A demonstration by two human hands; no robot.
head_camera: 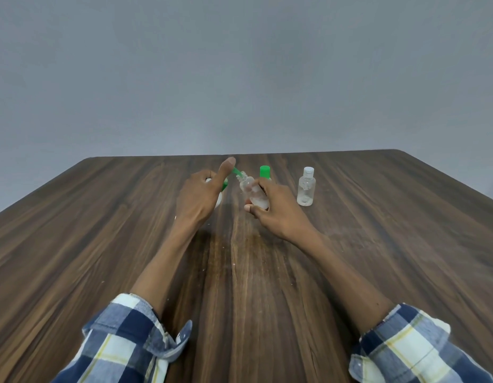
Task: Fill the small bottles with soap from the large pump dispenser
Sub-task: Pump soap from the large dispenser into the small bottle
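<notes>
My left hand (197,193) sits on the pump (224,186) at frame center, fingers curled round its head, thumb sticking up. Right hand (273,210) grips an open bottle (251,193), tilted w/ its neck just under the green spout (235,171). Bottle looks mostly empty, so filling's barely begun, I'd say. Risks: neck is narrow, so if I press w/o the spout lined up, soap runs down the outside onto the table (101,230); a hard press could overshoot. A capped bottle (306,189) and a green cap (264,171) stand right of center.
</notes>
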